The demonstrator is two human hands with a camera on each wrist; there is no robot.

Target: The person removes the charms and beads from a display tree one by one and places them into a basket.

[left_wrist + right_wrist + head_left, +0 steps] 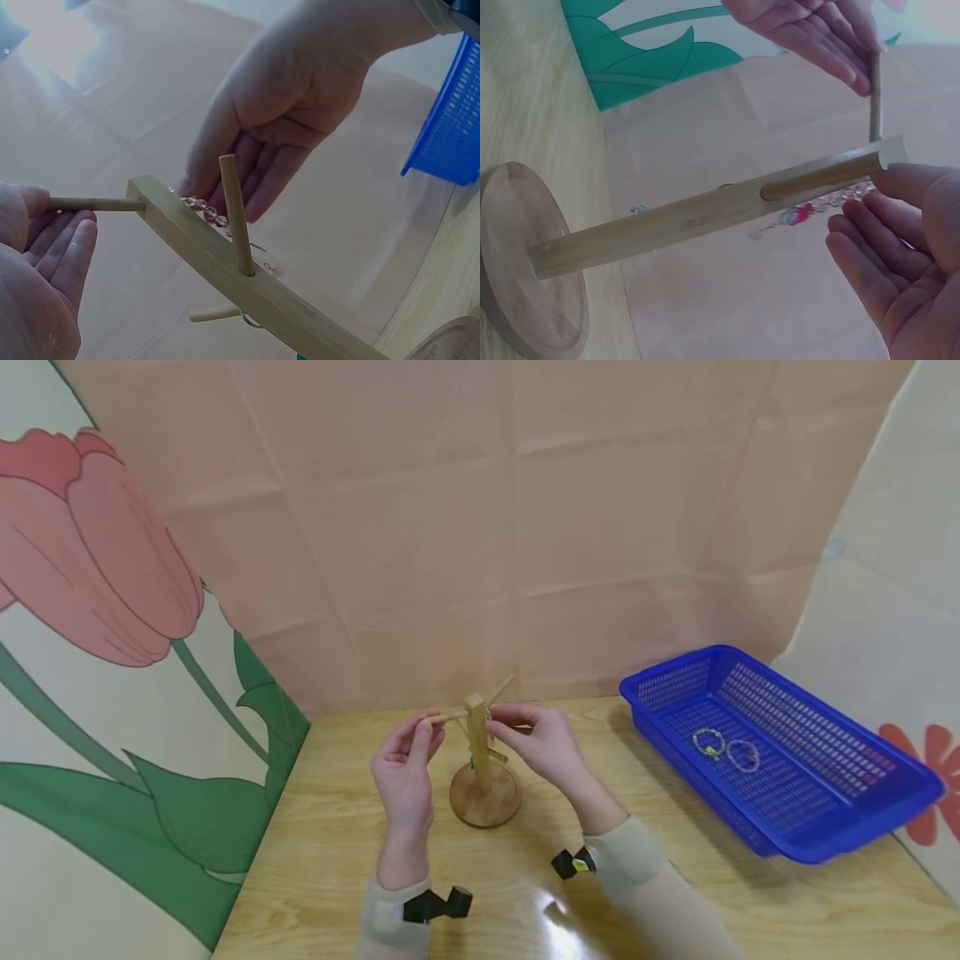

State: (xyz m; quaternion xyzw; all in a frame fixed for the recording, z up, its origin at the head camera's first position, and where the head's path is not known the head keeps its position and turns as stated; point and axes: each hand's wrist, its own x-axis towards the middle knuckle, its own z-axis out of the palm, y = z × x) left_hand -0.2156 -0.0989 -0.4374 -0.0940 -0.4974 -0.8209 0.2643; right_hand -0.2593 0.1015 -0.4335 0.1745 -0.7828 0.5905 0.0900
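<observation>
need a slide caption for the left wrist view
Left hand pinches a peg of a wooden stand; right hand pinches a beaded strand beside it; blue basket at upper right.

Left hand [405,770] raised, fingers [73,255] pinching — right hand [546,742] opposite, thumb and fingers pinching.

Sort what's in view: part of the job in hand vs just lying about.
In the job:
wooden stand, left hand pinching its peg
beaded bracelet in right hand
likely blue basket and its two bracelets

Just there:
tulip mural
peach backdrop

Basket [787,802] right of peg stand [482,768]
</observation>
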